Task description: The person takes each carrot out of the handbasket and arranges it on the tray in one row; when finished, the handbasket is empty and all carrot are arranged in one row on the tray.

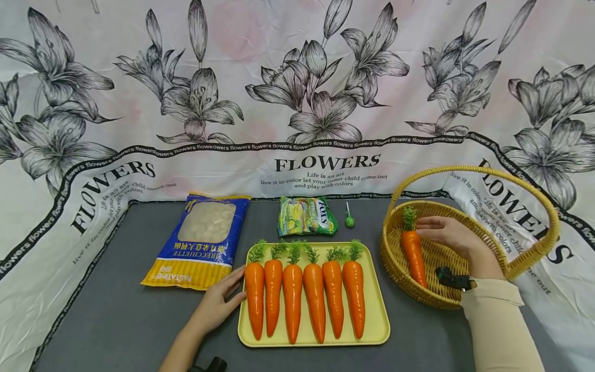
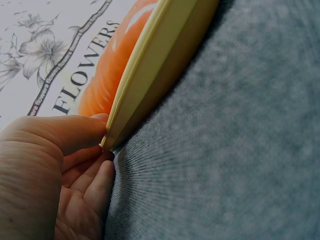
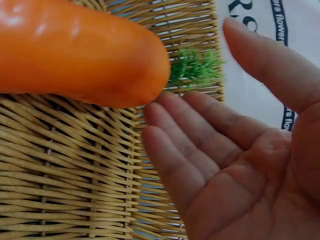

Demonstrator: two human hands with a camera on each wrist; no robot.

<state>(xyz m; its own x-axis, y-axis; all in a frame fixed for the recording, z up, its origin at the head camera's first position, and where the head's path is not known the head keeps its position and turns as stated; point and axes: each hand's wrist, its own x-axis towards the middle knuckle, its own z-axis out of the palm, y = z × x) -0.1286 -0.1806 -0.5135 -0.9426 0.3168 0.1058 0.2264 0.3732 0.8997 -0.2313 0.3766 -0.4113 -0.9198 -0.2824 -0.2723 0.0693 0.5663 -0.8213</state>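
Observation:
My left hand [image 1: 217, 306] pinches the left edge of a pale yellow tray [image 1: 376, 323]; in the left wrist view the thumb [image 2: 82, 132] lies over the rim, with fingertips at its outer side. Several orange carrots [image 1: 293, 297] with green tops lie side by side on this tray, tips toward me. Inside the wicker basket [image 1: 395, 281] at right, one more carrot [image 1: 412, 256] leans on the left part. My right hand [image 1: 448, 235] is beside its green top, fingers extended and thumb spread away; the right wrist view shows nothing held, with the fingertips close to the carrot [image 3: 85, 55].
A blue and yellow pasta bag [image 1: 200, 243] lies left of the tray. Behind the tray are a green candy bag [image 1: 307, 216] and a green lollipop [image 1: 349, 221]. The basket's tall handle [image 1: 474, 169] arches over the right forearm. A floral cloth [image 1: 325, 119] hangs behind the grey table [image 1: 102, 310].

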